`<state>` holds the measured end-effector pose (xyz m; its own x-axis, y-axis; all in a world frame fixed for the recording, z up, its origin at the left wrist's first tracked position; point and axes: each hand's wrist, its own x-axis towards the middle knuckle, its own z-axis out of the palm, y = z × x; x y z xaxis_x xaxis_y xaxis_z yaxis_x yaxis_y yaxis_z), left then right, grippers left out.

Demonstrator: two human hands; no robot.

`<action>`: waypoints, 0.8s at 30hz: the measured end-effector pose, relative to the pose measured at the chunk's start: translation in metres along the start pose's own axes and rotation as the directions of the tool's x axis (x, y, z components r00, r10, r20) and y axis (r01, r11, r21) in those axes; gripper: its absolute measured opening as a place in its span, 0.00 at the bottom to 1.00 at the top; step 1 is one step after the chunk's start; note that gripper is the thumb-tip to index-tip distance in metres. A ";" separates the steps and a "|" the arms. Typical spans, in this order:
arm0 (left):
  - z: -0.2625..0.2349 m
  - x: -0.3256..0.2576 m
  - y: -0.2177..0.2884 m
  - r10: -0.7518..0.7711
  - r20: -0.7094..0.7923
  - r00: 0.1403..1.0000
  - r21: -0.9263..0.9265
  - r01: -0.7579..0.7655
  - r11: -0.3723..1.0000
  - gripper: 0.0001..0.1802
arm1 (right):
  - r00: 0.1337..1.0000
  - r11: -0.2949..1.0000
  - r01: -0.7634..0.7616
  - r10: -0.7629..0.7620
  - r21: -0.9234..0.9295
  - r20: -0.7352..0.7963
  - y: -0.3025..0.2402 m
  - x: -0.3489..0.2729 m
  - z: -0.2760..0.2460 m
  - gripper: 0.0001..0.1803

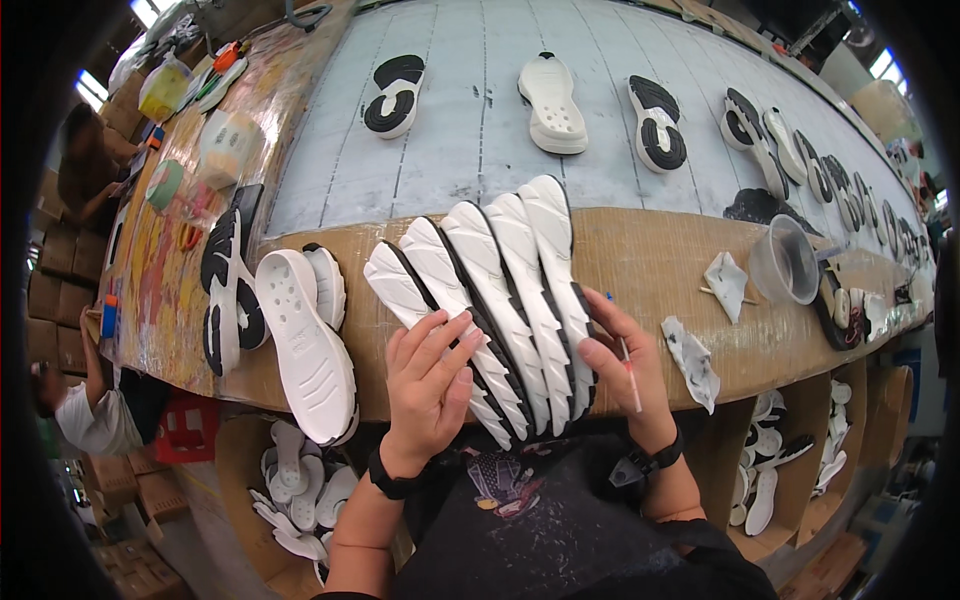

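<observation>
Several white shoe soles with black bottoms (500, 310) stand on edge side by side, fanned out at the table's near edge. My left hand (430, 375) lies against their left side with its fingers stretched out. At the right end of the row, my right hand (632, 365) touches the last sole with curved fingers and holds a thin white stick (631, 376) with a reddish mark. To the left, a white sole (305, 345) lies top side up on other soles, beside black-and-white soles (228, 290) showing their treads.
A pale conveyor belt (450, 180) carries spaced soles beyond the cardboard-covered table edge (640, 250). Right of my hands are crumpled white cloths (691, 362) and a clear plastic cup (784, 262). Boxes of soles (295, 480) stand below. People (95, 415) sit at far left.
</observation>
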<state>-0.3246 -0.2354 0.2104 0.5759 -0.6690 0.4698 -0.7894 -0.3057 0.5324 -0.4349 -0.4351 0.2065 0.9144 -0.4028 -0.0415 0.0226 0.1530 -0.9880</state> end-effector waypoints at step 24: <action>-0.003 -0.020 0.012 -0.433 0.150 0.889 -0.915 0.291 0.280 0.33 | 0.961 0.946 0.274 -0.264 -0.171 0.077 -0.001 0.006 0.007 0.35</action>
<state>-0.3448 -0.2235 0.2089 0.8217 -0.5640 0.0816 0.1409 0.3398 0.9299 -0.4264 -0.4313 0.2081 0.9041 -0.3584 0.2328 0.2029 -0.1197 -0.9719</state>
